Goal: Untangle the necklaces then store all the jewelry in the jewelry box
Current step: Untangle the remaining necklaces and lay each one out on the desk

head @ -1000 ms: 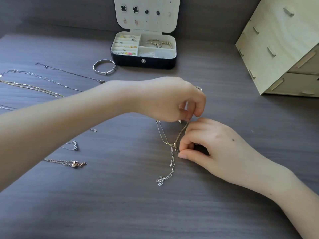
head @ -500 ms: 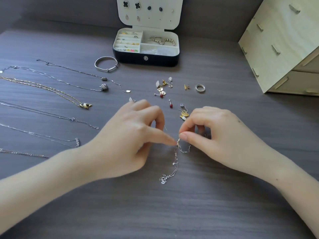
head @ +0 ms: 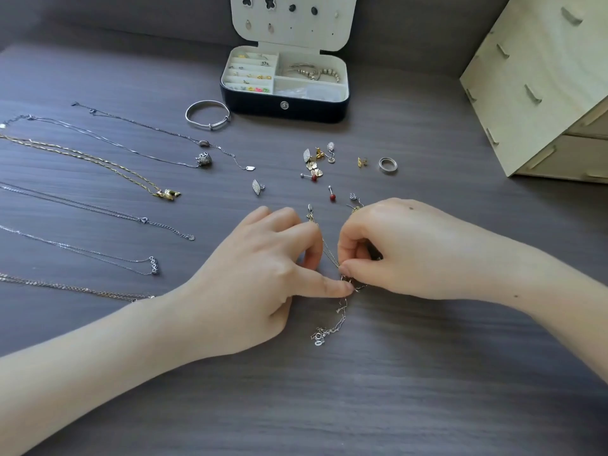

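Note:
Two thin tangled necklaces (head: pixel 330 329), one gold and one silver, lie knotted on the dark table in front of me. My left hand (head: pixel 260 281) pinches the knot with thumb and forefinger. My right hand (head: pixel 404 248) pinches the same knot from the right, its fingers curled over part of the chain. The open jewelry box (head: pixel 284 106), black with a cream inside, stands at the back centre and holds earrings and a bracelet. Several separated necklaces (head: pixel 108 162) lie stretched out at the left.
A silver bangle (head: pixel 207 115) lies left of the box. Loose earrings (head: pixel 316 162) and a silver ring (head: pixel 387 165) are scattered behind my hands. A pale wooden drawer unit (head: pixel 539 83) stands at the back right.
My left hand came down from above the table to the knot, lowering the chains onto the surface. Both hands now pinch the knot close together. The view shifted slightly.

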The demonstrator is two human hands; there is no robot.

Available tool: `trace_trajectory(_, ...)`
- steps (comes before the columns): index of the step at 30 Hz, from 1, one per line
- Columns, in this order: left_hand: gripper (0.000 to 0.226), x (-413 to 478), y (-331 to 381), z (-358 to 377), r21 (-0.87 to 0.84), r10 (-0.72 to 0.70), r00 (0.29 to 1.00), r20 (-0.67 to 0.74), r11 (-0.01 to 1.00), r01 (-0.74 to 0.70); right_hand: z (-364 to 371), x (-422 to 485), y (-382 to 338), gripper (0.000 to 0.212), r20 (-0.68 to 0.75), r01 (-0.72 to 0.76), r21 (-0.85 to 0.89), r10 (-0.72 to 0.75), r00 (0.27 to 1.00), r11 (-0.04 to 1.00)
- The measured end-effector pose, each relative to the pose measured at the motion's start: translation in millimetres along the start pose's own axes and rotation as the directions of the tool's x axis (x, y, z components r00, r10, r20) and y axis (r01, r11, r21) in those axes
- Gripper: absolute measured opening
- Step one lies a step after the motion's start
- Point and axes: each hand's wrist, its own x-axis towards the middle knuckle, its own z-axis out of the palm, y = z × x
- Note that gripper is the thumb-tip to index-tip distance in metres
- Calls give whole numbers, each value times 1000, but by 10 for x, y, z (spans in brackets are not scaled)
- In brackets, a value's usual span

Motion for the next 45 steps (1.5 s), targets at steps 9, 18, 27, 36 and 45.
trace_trajectory(9,62,-56,12,29,-42,0,1000,-22,999,-1,-7,-21,104,20,-30,-56,60,58,998,997)
trace_trajectory(18,60,-125,88,29,-69,-3,1000,-10,998,2,39,-76,196,18,-82,-96,120,106,991,988)
trace_trajectory(27,46,2,107,-41,-189,-74,994,-84,980,57,40,-126,263,19,-120,-128,198,153,981,972)
trace_trajectory(36,18,381,85,-58,-237,-391,908,-152,906,350,12,-79,322,19,-143,-135,230,170,975,964)
trace_trajectory(45,39,511,12,42,-103,-333,932,-144,942,320,-19,32,404,18,-179,-168,237,213,960,957)
